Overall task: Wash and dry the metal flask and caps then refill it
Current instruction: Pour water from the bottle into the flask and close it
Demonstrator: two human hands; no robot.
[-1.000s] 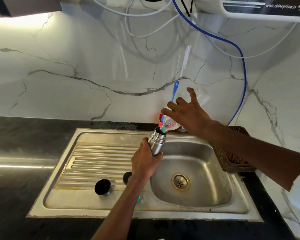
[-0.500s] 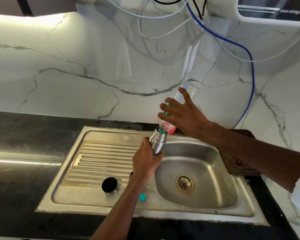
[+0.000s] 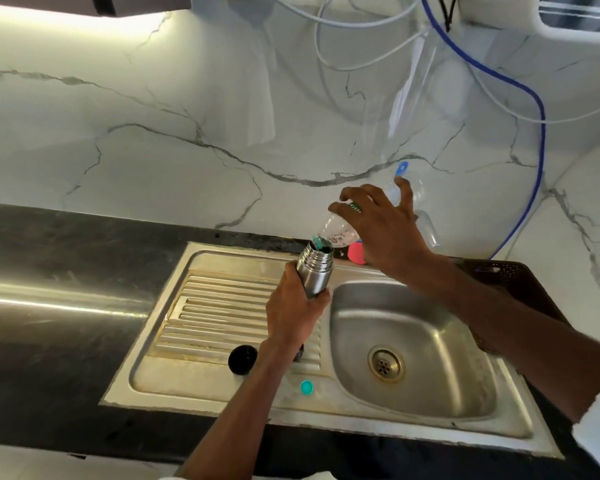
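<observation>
A white marble-veined wall (image 3: pixel 153 140) is rising behind a black counter (image 3: pixel 49 258), where a steel sink (image 3: pixel 413 344) is sitting beside its ribbed drainboard (image 3: pixel 222 306). The left hand (image 3: pixel 297 315) is gripping the metal flask (image 3: pixel 315 271) over the sink's edge; the right hand (image 3: pixel 381 230) is clasping a clear plastic bottle (image 3: pixel 336 230), now tilted steeper, its neck meeting the flask's mouth. A black cap (image 3: pixel 242 359) and teal cap (image 3: pixel 306 388) are lying on the drainboard.

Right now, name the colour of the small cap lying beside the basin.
Teal cap, head view.
</observation>
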